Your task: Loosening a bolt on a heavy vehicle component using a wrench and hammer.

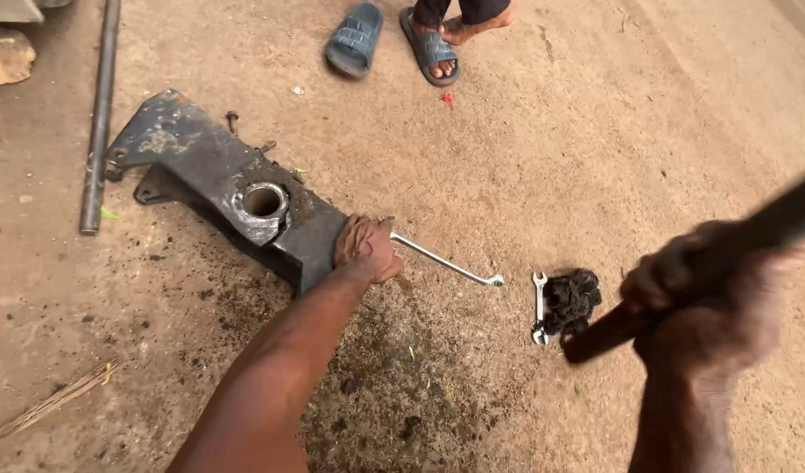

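Dark, greasy steel makes up the heavy machine bracket [218, 180] that lies on the dirt ground [525, 158], a round bore open in its upper face. Its near end is pressed by the left hand [365, 249], whose fingers are curled over the block's edge and around the head of a long silver ring spanner [446, 263]; the spanner's shaft is seen jutting out to the right, its far end resting on the ground. A dark wooden handle [770, 223] is gripped in the right hand [700, 293], the fingers wrapped tightly around it; both are blurred, and the tool's head is out of view. Between the two hands, a small open-ended spanner [539, 307] is laid just beside a black rag [570, 300]. A long metal bar [100, 114] is seen at the left, and a sandalled foot [437, 39] with a loose sandal [354, 39] at the top.
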